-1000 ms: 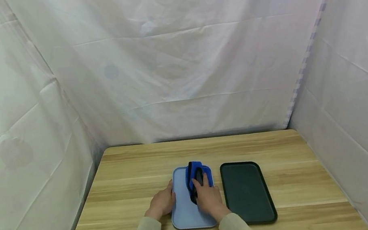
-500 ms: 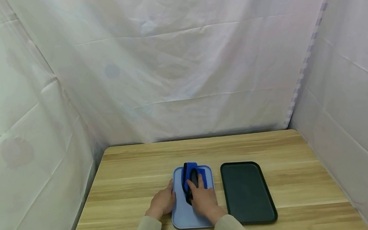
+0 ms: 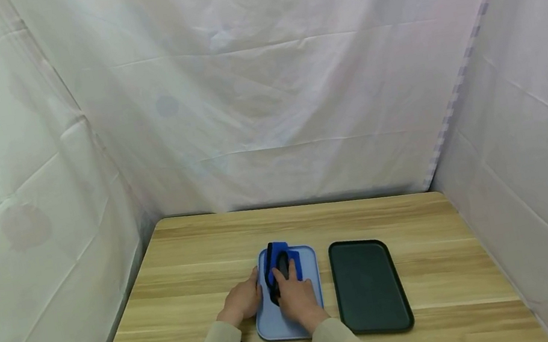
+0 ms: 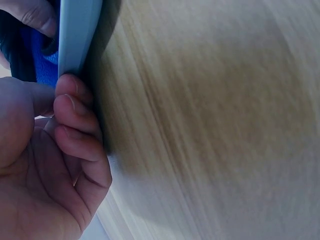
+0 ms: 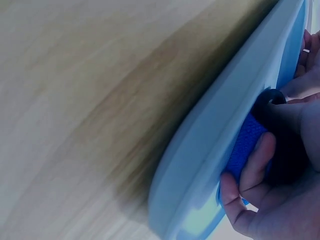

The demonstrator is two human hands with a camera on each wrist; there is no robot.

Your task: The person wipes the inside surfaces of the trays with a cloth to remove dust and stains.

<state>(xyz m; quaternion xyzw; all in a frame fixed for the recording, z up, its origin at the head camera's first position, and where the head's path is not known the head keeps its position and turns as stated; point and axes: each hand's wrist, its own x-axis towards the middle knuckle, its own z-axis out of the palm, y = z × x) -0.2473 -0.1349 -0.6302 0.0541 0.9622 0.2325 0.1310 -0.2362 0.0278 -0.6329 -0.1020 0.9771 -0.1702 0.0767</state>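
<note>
A light blue rectangular tray lies on the wooden table in the head view. On its upper part is a folded blue cloth with black edging, textured in the right wrist view. My right hand holds this cloth against the tray, fingers spread over it in the head view. Its fingertips curl at the blue fabric in the right wrist view. My left hand grips the tray's left rim, with curled fingertips along the outer side. Part of the cloth is hidden under my right hand.
A dark green tray lies on the table just right of the light blue one. Wood-grain tabletop surrounds both trays. White fabric sheets hang behind the table and along its sides.
My right hand has slid left across the light blue tray, taking the blue cloth from its right side toward its left rim. The left hand and both trays stay in place.
</note>
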